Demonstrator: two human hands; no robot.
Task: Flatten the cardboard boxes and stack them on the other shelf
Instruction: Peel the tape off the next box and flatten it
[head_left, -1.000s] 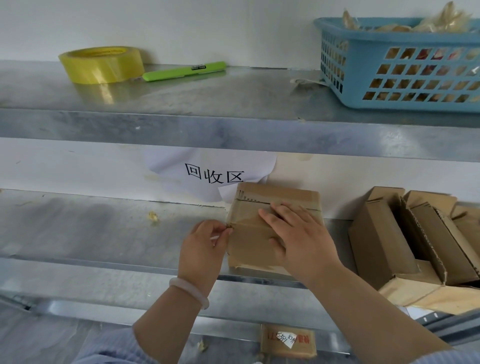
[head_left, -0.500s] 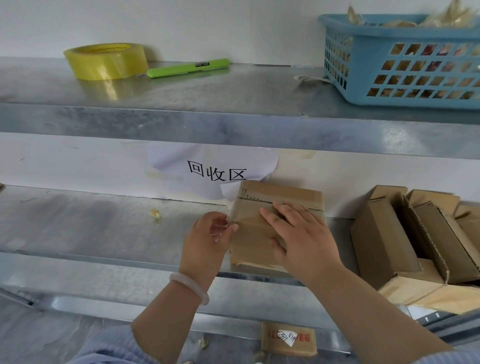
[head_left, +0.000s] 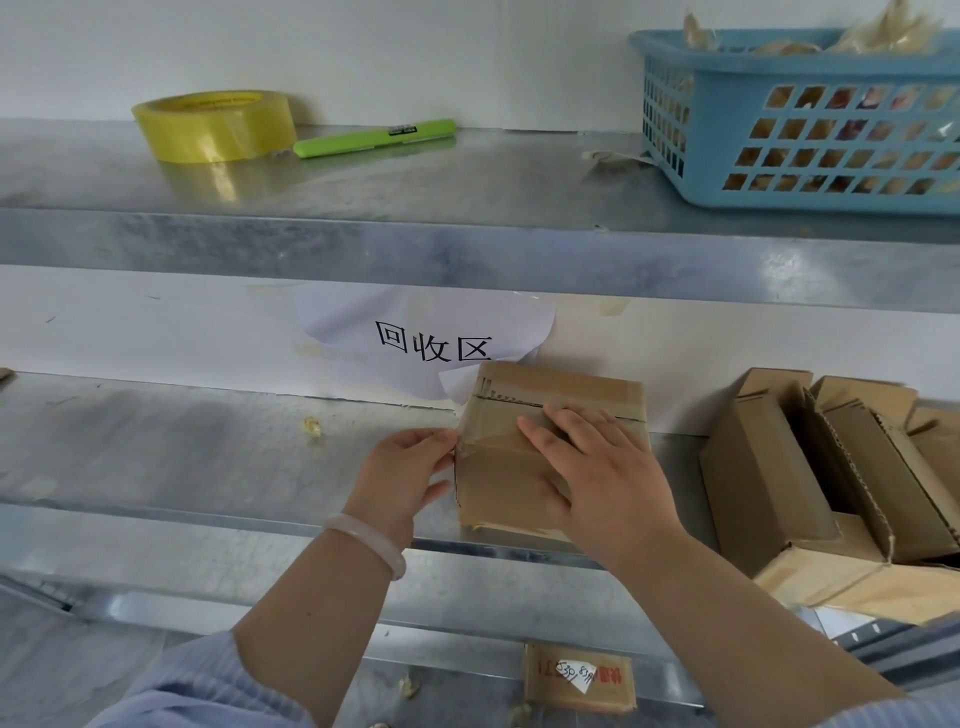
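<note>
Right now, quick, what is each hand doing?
Left hand: open, fingertips touching the taped box at its left edge.
Right hand: open, pressing flat on the box.

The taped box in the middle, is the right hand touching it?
Touching. The head view shows the right hand lying flat on the taped box, with its fingers straight across the tape and no gap.
</note>
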